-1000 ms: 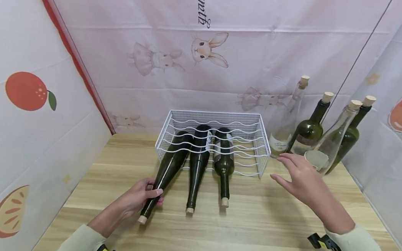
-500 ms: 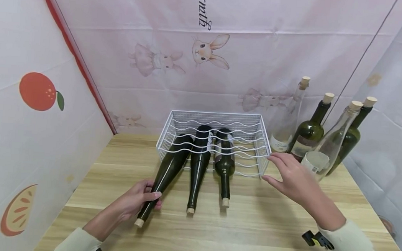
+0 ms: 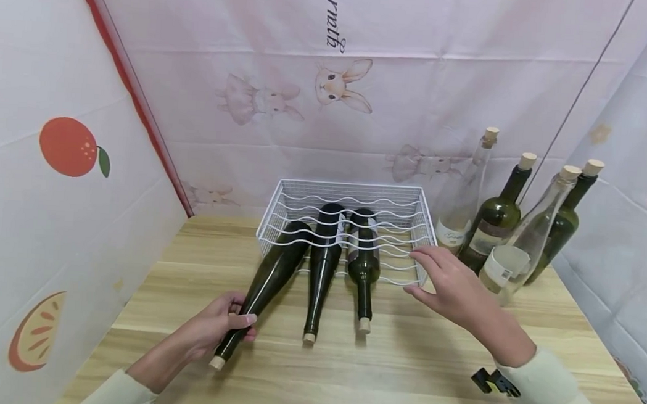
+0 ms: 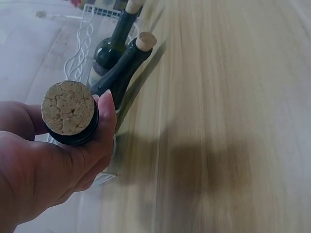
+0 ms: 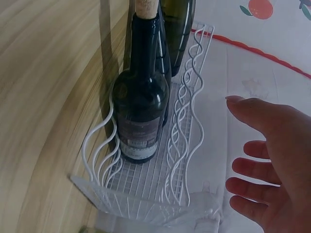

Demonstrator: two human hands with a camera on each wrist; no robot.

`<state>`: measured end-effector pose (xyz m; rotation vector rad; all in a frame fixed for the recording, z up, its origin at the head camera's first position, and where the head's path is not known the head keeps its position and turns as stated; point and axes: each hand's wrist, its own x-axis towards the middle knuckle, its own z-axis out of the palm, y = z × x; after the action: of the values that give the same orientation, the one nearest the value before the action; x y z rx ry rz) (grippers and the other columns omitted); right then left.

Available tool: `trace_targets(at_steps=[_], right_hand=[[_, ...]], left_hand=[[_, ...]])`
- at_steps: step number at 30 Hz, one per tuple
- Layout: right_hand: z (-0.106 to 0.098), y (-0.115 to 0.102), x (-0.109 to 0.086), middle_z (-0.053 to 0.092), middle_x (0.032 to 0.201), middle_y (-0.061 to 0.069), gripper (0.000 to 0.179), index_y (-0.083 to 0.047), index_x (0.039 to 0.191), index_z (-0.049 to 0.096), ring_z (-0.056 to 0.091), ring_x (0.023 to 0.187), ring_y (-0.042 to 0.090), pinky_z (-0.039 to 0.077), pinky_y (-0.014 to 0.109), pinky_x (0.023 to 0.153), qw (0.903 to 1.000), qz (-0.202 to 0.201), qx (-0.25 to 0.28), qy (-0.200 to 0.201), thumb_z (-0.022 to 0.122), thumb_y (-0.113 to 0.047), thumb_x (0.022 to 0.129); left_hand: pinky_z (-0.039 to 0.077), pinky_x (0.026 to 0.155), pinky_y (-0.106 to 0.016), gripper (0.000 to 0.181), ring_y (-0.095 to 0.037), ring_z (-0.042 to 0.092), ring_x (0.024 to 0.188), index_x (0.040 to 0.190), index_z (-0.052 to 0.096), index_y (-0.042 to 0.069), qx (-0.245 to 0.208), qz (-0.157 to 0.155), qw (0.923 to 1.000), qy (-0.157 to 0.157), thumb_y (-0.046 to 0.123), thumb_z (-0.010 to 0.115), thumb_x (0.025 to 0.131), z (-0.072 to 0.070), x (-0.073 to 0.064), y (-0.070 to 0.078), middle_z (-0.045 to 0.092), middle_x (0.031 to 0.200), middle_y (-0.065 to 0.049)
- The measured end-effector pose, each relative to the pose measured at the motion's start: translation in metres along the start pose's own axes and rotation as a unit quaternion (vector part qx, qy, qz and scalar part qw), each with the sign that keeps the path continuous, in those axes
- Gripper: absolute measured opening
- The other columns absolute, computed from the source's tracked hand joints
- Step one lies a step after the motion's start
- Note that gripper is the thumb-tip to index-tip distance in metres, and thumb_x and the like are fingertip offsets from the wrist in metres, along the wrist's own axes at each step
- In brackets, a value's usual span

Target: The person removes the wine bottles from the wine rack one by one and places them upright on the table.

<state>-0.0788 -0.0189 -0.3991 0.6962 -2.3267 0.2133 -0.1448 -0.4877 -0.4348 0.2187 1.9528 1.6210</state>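
Observation:
A dark green wine bottle (image 3: 274, 273) lies slanted at the left of a white wire wine rack (image 3: 352, 184), its neck sticking out toward the front. My left hand (image 3: 210, 328) grips that neck, thumb on top; the left wrist view shows its cork (image 4: 69, 108) end-on. Two other corked dark bottles lie in the rack: a slim one (image 3: 321, 276) in the middle and a labelled one (image 3: 365, 269) right of it. By the rack's right front corner is my right hand (image 3: 448, 287), fingers parted, holding nothing; whether it touches the wire is unclear in the head view.
To the right of the rack stand several corked bottles: a clear one (image 3: 472, 180) at the back, a green one (image 3: 495, 215), a clear one (image 3: 523, 251) in front and another green one (image 3: 564, 220). Fabric walls enclose the wooden table (image 3: 346, 382).
My left hand has drawn the left bottle a little outward, toward the front left, its base now nearer the rack's front. My right hand has moved left, from beside the standing bottles to the rack's corner.

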Motion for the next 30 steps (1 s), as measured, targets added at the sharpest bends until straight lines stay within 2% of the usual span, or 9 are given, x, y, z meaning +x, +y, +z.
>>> trace_targets(at_steps=[3, 11, 20, 23, 26, 30], right_hand=[[0.002, -0.005, 0.003, 0.067, 0.128, 0.021, 0.067, 0.004, 0.129, 0.065, 0.065, 0.12, 0.038, 0.059, 0.052, 0.096, 0.9999, -0.001, 0.002, -0.01, 0.089, -0.033, 0.078], [0.003, -0.013, 0.011, 0.069, 0.127, 0.021, 0.067, 0.003, 0.127, 0.066, 0.066, 0.119, 0.04, 0.058, 0.054, 0.098, 0.9999, -0.007, -0.006, -0.014, 0.09, -0.035, 0.077], [0.007, -0.019, 0.022, 0.069, 0.126, 0.02, 0.069, 0.002, 0.129, 0.064, 0.067, 0.116, 0.038, 0.059, 0.051, 0.096, 0.9993, -0.033, -0.014, -0.013, 0.089, -0.036, 0.077], [0.01, -0.021, 0.026, 0.069, 0.124, 0.02, 0.07, 0.003, 0.128, 0.065, 0.068, 0.114, 0.038, 0.059, 0.052, 0.096, 0.999, -0.042, -0.01, -0.007, 0.09, -0.036, 0.076], [0.014, -0.024, 0.029, 0.069, 0.125, 0.02, 0.068, 0.004, 0.128, 0.065, 0.068, 0.115, 0.039, 0.058, 0.053, 0.097, 0.9988, -0.048, -0.007, -0.006, 0.086, -0.041, 0.081], [0.017, -0.028, 0.034, 0.069, 0.127, 0.019, 0.065, 0.003, 0.128, 0.065, 0.067, 0.118, 0.039, 0.057, 0.052, 0.1, 0.9987, -0.05, -0.005, -0.012, 0.081, -0.045, 0.087]], left_hand=[[0.063, 0.091, -0.041, 0.063, -0.027, 0.066, 0.093, 0.145, 0.027, -0.013, 0.007, 0.001, 1.0, -0.001, 0.007, 0.065, 0.099, -0.001, -0.005, 0.0, 0.046, 0.117, -0.02], [0.064, 0.089, -0.041, 0.061, -0.029, 0.068, 0.094, 0.143, 0.029, -0.013, 0.022, 0.011, 0.9997, 0.003, 0.004, 0.066, 0.098, -0.008, -0.019, 0.002, 0.043, 0.121, -0.023], [0.065, 0.083, -0.038, 0.059, -0.027, 0.07, 0.091, 0.141, 0.033, -0.013, 0.075, 0.032, 0.9965, 0.016, 0.002, 0.068, 0.096, -0.02, -0.03, 0.0, 0.047, 0.113, -0.019], [0.064, 0.081, -0.037, 0.061, -0.028, 0.07, 0.091, 0.142, 0.035, -0.011, 0.109, 0.038, 0.9932, 0.018, 0.006, 0.07, 0.096, -0.028, -0.033, 0.0, 0.047, 0.113, -0.02], [0.062, 0.08, -0.037, 0.062, -0.029, 0.069, 0.094, 0.145, 0.036, -0.008, 0.148, 0.041, 0.988, 0.018, 0.008, 0.071, 0.096, -0.037, -0.037, -0.001, 0.044, 0.117, -0.021], [0.059, 0.076, -0.033, 0.061, -0.028, 0.066, 0.095, 0.146, 0.04, -0.004, 0.214, 0.065, 0.9745, 0.021, 0.009, 0.071, 0.096, -0.049, -0.042, -0.002, 0.045, 0.116, -0.022]])
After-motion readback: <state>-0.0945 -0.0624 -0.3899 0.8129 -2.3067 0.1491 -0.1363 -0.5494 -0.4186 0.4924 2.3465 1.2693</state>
